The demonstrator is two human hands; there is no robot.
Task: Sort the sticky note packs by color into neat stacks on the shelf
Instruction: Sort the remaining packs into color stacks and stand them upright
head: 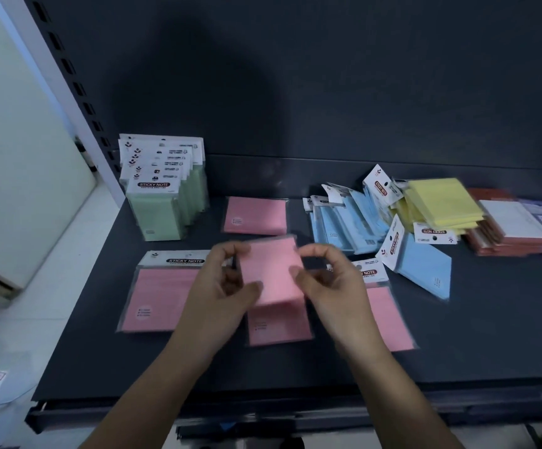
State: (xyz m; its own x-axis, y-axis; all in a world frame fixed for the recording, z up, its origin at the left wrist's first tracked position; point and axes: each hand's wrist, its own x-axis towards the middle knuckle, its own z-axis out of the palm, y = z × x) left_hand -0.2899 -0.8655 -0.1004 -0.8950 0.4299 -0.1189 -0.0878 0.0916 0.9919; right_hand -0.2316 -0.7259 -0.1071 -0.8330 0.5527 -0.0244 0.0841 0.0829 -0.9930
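- You've got five pink packs (pixel 159 296): one far, one held, three near.
- Green packs (pixel 154 215): one standing row far left, too overlapped to count.
- Blue packs (pixel 337 222) and yellow packs (pixel 441 202): one heap right, uncountable.

A dark grey flat shelf (pixel 457 345) is shown. At its left rear, a row of pale green sticky note packs (pixel 156 212) is stood upright, one behind another. A flat pink rear pack (pixel 256 216) is laid at the middle. Nearer the front edge, three more are laid flat and apart: a left pink pack (pixel 159 296), a middle pink pack (pixel 279 322) and a right pink pack (pixel 389 319), the last two partly hidden. To the right, a loose heap of light blue packs (pixel 341 222) is spread, overlapped by yellow packs (pixel 441 202). At the far right, a red-orange stack (pixel 509 244) is topped by a white pad (pixel 516 218).
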